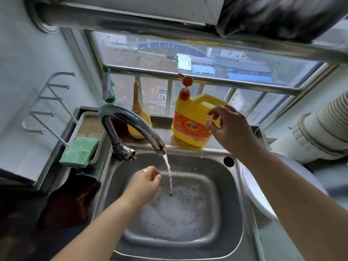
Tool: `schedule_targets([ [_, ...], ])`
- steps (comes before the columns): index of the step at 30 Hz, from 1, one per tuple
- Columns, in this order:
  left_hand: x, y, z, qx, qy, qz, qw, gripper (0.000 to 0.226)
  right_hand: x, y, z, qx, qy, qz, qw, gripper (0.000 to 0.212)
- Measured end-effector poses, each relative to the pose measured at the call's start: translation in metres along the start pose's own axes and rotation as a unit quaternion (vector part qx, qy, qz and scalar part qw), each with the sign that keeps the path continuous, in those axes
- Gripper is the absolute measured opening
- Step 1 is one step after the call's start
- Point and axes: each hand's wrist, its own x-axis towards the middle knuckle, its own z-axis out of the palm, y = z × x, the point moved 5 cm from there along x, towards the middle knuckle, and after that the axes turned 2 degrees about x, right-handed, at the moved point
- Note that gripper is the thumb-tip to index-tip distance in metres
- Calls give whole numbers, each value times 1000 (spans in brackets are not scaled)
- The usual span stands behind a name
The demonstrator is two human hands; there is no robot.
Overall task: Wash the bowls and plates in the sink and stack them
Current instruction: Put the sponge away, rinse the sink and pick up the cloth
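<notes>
A steel sink [228, 187] holds soapy foam [173, 213] and no dishes that I can see. Water runs in a thin stream [169, 172] from the curved tap [131, 125]. My left hand [145, 183] hangs over the basin just left of the stream, fingers loosely curled and holding nothing. My right hand [229, 127] is raised in front of the yellow detergent jug [192, 119] on the sill, fingers spread and apart from it. White plates [263, 193] lie stacked on the counter right of the sink, partly behind my right forearm.
A green sponge [80, 151] lies in a tray left of the tap. A white hook rack [47, 102] sticks out from the left wall. A yellow brush [138, 117] leans on the window sill. A white ribbed duct [320, 127] runs at the right.
</notes>
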Motion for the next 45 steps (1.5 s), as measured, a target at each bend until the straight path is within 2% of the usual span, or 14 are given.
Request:
schedule_targets([
  [2,0,-2,-8,3,8,-1,1000,15,24,5,-9,-69,27,-1,997,40],
  [4,0,-5,-13,-1,16,-11,1000,13,44,12,-3,-114,-16,24,993,50],
  [9,2,-40,-14,-110,42,-121,986,10,65,17,15,-201,-61,75,975,38],
  [15,10,-68,-12,-311,89,-218,921,12,80,-13,23,-159,-39,-13,986,44],
  [25,16,-69,-12,-360,94,-233,899,15,80,-20,28,-54,-28,-68,996,50],
  [28,15,-73,-8,-366,90,-242,894,13,56,-22,17,2,76,-51,996,42],
  [30,14,-76,-5,-367,84,-245,893,13,13,-26,12,85,196,-3,977,21],
  [31,13,-78,-4,-366,82,-246,894,13,-14,-26,21,132,207,38,969,15],
  [32,11,-80,-3,-366,81,-248,893,14,-41,-26,39,180,160,94,966,15],
  [35,8,-86,-1,-379,81,-251,887,14,-121,-34,125,246,-182,261,916,19],
  [37,12,-86,-2,-403,84,-252,876,20,-150,-45,162,259,-295,309,866,20],
  [40,29,-75,-1,-484,85,-265,829,28,-144,-66,191,344,-298,354,817,23],
  [42,39,-68,1,-517,100,-282,802,36,-132,-78,208,425,-278,398,764,26],
  [45,39,-79,-8,-432,177,-321,824,45,-108,-96,229,516,-237,453,687,29],
])
